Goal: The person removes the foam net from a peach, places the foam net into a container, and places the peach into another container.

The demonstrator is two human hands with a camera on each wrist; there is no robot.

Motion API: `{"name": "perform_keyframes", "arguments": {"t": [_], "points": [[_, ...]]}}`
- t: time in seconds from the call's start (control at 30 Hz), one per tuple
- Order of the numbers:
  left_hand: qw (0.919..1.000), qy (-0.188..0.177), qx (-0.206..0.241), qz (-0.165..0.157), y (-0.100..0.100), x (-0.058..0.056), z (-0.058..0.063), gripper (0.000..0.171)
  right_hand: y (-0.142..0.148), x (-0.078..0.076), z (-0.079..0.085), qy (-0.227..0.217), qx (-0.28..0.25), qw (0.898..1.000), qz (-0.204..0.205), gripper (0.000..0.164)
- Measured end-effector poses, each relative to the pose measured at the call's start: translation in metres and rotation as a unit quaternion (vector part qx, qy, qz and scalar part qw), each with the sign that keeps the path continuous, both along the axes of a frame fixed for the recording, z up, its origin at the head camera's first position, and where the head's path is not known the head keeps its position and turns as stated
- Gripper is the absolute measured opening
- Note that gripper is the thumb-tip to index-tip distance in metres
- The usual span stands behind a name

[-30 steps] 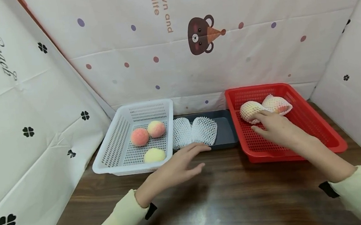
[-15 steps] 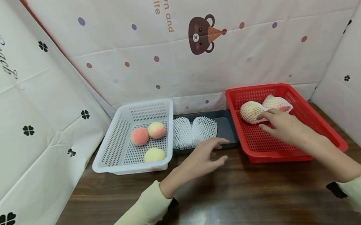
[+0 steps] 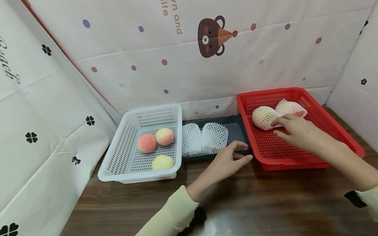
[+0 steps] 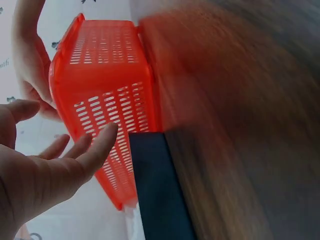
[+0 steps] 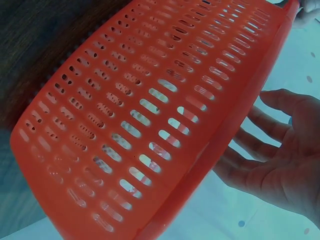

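My left hand (image 3: 225, 162) hovers over the front edge of the dark tray (image 3: 236, 130), fingers loosely bent and holding nothing. In the left wrist view, the palm of that hand (image 4: 47, 172) faces the red basket (image 4: 107, 97). Above the red basket (image 3: 267, 154), my right hand (image 3: 301, 133) hangs with relaxed fingers near a peach in a white foam net (image 3: 263, 117). A second netted peach (image 3: 288, 107) lies just behind, partly covered by that hand. Through the basket's slots the right wrist view shows only bits of them. Two white foam nets (image 3: 191, 138) lie in the tray.
A white basket (image 3: 112, 171) on the left holds a pink peach (image 3: 147, 143), a yellow-pink peach (image 3: 165, 136) and a pale yellow peach (image 3: 162, 162). Printed cloth walls (image 3: 272, 60) stand behind and beside the wooden table (image 3: 252, 210).
My left hand has moved right, from beside the white basket along the tray's front toward the red basket. The right hand has shifted slightly right, off the nearer netted peach.
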State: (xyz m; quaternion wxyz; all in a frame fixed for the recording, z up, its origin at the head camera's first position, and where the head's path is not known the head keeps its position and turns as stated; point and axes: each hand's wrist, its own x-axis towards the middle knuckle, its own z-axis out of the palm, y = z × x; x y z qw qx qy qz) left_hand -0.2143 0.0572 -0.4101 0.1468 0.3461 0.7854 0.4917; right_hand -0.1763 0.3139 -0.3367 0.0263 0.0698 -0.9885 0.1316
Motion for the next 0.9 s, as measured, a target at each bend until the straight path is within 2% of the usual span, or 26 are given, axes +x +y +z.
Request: {"name": "perform_keyframes", "arguments": {"t": [0.2,0.33,0.53,0.67,0.8,0.9], "points": [[0.9973,-0.057,0.014,0.043,0.017,0.002,-0.006,0.045,0.003,0.000,0.000,0.008,0.009,1.000,0.007,0.041],[0.9875,-0.131,0.060,0.062,0.029,0.000,-0.012,0.045,0.005,0.000,0.003,0.015,0.016,1.000,0.008,0.037],[0.9565,-0.249,0.144,0.050,0.039,-0.005,-0.019,0.050,0.006,-0.002,0.007,0.023,0.026,0.999,0.017,0.035],[0.9299,-0.308,0.195,0.048,0.044,-0.006,-0.018,0.049,0.008,-0.005,0.011,0.029,0.031,0.999,0.022,0.032],[0.9052,-0.353,0.231,0.052,0.047,-0.004,-0.015,0.048,0.013,-0.009,0.017,0.021,0.035,0.999,0.015,0.032],[0.8969,-0.369,0.239,0.053,0.049,-0.002,-0.014,0.049,0.017,-0.012,0.023,0.006,0.038,0.999,0.005,0.035]]}}
